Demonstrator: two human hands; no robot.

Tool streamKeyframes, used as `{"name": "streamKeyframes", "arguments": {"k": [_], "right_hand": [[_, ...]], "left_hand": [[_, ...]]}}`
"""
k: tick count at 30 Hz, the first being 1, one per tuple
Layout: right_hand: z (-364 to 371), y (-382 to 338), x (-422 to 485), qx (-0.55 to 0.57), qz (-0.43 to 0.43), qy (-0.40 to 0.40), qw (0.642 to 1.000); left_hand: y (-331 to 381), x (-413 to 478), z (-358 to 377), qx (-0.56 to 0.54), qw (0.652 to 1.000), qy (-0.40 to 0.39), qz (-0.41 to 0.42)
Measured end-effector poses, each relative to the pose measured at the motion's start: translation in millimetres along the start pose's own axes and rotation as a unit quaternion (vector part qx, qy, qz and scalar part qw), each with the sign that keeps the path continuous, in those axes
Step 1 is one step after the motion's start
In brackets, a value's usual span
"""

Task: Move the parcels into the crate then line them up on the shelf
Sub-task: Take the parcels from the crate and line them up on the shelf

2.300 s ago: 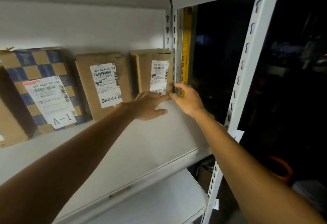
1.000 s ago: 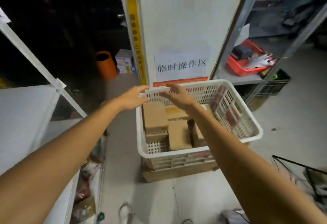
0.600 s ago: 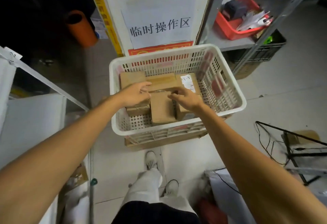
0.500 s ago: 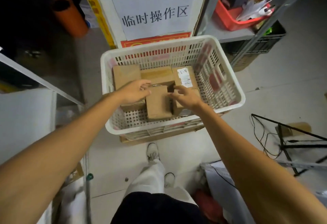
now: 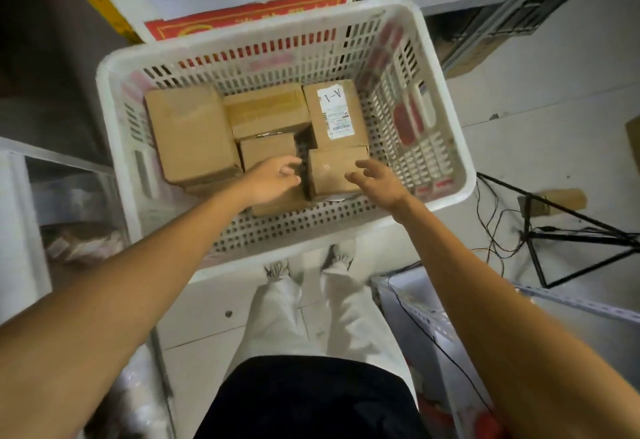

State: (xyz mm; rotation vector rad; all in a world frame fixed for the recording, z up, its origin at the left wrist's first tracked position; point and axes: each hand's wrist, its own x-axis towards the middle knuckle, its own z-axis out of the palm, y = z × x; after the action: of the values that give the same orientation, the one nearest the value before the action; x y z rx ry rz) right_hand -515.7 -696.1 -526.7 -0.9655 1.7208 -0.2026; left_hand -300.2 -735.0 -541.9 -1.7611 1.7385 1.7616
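floor [image 5: 536, 120]: pale tiles | white crate [image 5: 242, 36] far centre, base hidden | black stand [image 5: 527, 217] right | shoes [image 5: 341, 255] near

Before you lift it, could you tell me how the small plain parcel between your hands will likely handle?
The small parcel is a square-edged cardboard box: probably stiff, unlikely to roll. Its size suggests light, contents unseen. Close beside the labelled parcel in the crate, it may scrape coming out.

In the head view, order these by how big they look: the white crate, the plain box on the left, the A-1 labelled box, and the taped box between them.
1. white crate
2. plain box on the left
3. taped box and A-1 labelled box: they look about alike, so I won't rank them.
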Motion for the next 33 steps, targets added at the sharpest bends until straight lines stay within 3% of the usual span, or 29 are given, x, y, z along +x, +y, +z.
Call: {"name": "streamKeyframes", "arguments": {"k": [5,15,26,33], "right_hand": [[-20.6,22.5,55.0,-0.026,0.003,0.021,0.999],[-24.1,57.6,143.2,0.033,0.073,-0.034,0.996],[-22.8,68.7,167.0,0.082,0.132,-0.058,0.986],[-21.1,66.8,157.3,0.098,0.101,-0.05,0.989]], "left_hand": [[4.5,43.2,18.0,-0.028,0.999,0.021,-0.036],[-6.5,107.6,67.5,-0.188,0.969,0.067,-0.144],[-6.2,129.3,86.4,-0.306,0.927,0.123,-0.177],[2.9,118.8,86.7,-0.342,0.912,0.156,-0.166]]}}
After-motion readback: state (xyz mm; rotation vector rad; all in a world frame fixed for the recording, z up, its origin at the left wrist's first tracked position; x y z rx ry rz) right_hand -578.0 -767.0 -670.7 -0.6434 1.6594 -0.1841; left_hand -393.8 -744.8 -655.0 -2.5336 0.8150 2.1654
